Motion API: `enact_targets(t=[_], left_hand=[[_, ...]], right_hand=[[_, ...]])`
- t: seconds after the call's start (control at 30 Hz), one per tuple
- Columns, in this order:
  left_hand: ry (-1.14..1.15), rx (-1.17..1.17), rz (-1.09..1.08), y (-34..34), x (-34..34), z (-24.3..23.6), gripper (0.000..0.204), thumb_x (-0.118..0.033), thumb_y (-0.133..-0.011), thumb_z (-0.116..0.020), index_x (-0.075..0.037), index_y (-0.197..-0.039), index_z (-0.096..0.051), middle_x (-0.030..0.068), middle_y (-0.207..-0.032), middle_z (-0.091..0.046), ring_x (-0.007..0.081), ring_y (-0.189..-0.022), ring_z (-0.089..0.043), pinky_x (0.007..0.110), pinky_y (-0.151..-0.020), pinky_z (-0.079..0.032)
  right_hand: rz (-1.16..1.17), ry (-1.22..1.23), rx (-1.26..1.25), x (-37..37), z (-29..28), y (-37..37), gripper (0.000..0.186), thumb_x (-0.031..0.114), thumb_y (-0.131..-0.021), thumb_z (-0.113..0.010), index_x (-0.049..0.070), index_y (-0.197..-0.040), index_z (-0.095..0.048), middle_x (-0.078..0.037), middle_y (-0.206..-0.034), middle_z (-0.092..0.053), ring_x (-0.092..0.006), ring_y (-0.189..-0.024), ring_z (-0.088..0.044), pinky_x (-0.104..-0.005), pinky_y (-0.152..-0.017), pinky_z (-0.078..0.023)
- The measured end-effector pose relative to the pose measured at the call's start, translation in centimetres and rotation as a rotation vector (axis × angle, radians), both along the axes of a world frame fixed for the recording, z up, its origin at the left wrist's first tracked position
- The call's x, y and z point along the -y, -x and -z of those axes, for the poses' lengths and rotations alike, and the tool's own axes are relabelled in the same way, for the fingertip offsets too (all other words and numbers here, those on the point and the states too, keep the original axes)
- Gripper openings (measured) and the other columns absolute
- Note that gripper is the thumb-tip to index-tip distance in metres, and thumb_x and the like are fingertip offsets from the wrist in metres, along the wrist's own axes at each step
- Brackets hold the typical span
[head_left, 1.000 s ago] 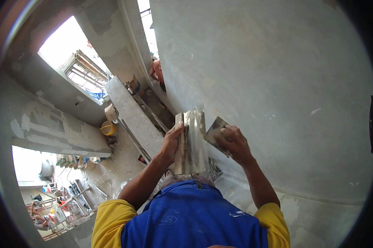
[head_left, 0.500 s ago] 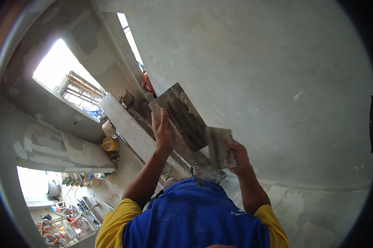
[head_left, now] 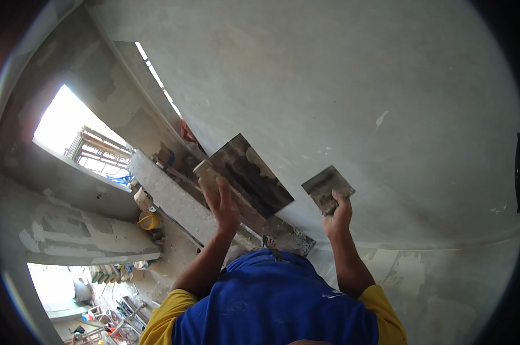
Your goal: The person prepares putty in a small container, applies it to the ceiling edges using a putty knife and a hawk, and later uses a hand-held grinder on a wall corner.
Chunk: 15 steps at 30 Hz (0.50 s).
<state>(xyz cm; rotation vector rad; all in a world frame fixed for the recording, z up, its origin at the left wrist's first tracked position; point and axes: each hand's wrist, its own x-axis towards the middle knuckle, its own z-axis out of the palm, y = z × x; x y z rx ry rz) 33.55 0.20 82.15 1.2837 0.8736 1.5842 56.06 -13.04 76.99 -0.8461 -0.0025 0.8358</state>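
Note:
My left hand point(head_left: 219, 201) is raised and grips the handle of a large rectangular plastering trowel point(head_left: 250, 175), its dark blade smeared with pale plaster and held against the grey plastered wall point(head_left: 340, 86). My right hand point(head_left: 337, 217) holds a smaller square putty blade point(head_left: 328, 187), also dirty with plaster, lifted close to the same wall to the right of the big trowel. The two tools are apart. My blue and yellow shirt point(head_left: 271, 305) fills the bottom of the view.
A long plaster-covered plank point(head_left: 173, 198) runs below the trowel with tools and tubs on it, and a yellow bucket point(head_left: 149, 219) stands beside it. Bright window openings point(head_left: 70, 129) sit at the left. Patchy filler marks the wall at lower right point(head_left: 409, 270).
Both hands have moved apart and upward. The big trowel, earlier held edge-on against the small blade, now lies flat toward the wall; the small blade has shifted right.

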Motion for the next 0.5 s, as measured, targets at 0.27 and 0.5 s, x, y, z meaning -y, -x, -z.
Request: enact_targets(t=[0.27,0.5], left_hand=[[-0.674,-0.743,0.307,-3.3,3.2,0.7,0.047,-0.018,-0.09,-0.059,0.0,-0.129,-0.04,0.0219,-0.099,-0.068,0.0414,-0.077,-0.066,0.043,-0.069,-0.054],[-1.037,-0.261,0.743,-9.6,0.1,1.9,0.059,-0.011,-0.081,-0.072,-0.016,-0.132,-0.041,0.0223,-0.116,-0.064,0.0359,-0.095,-0.068,0.039,-0.072,-0.058]], right_hand=[[-0.188,0.075,-0.456,2.9,-1.8,1.8,0.027,0.017,-0.084,-0.06,0.003,-0.108,-0.061,-0.009,-0.088,-0.068,-0.0246,-0.077,-0.068,-0.0397,-0.064,-0.055],[-0.164,-0.429,-0.256,9.0,-9.7,0.8,0.041,0.019,-0.085,-0.057,-0.001,-0.121,-0.054,-0.018,-0.104,-0.068,-0.0322,-0.08,-0.07,-0.0426,-0.052,-0.056]])
